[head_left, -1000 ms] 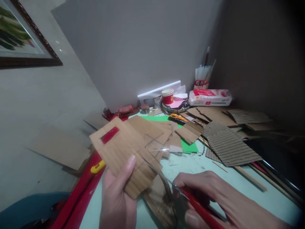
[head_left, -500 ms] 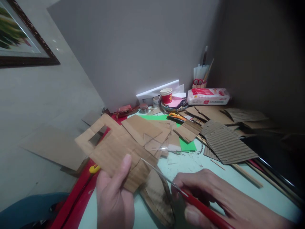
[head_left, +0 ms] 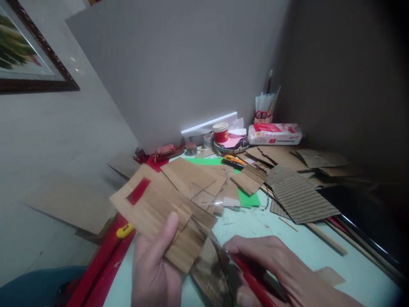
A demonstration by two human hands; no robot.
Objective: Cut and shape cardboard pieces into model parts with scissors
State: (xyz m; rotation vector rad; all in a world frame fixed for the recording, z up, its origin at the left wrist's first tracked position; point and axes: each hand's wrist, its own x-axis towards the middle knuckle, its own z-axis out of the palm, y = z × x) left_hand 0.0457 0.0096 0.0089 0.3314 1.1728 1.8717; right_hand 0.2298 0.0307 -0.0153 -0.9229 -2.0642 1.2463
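Observation:
My left hand grips a flat brown cardboard piece by its lower edge, thumb on top and fingers behind. A rectangular window is cut in the piece near its upper left, and a flap or crease shows right of the thumb. In my right hand is a red-handled knife with a slim metal blade. Its blade reaches the cardboard's right part, at the crease; whether the tip has gone through I cannot tell. Beneath the held piece lies a darker cardboard shape with a thick edge, partly hidden.
Brown cardboard sheets, a clear set square and orange scissors lie further back. Corrugated pieces and wooden sticks are on the right. Behind stand a paper cup and a tissue pack. A yellow cutter lies left.
The cardboard piece has tilted and shifted slightly right and down, so red now shows through its window. My right hand and the knife have moved a little left and down.

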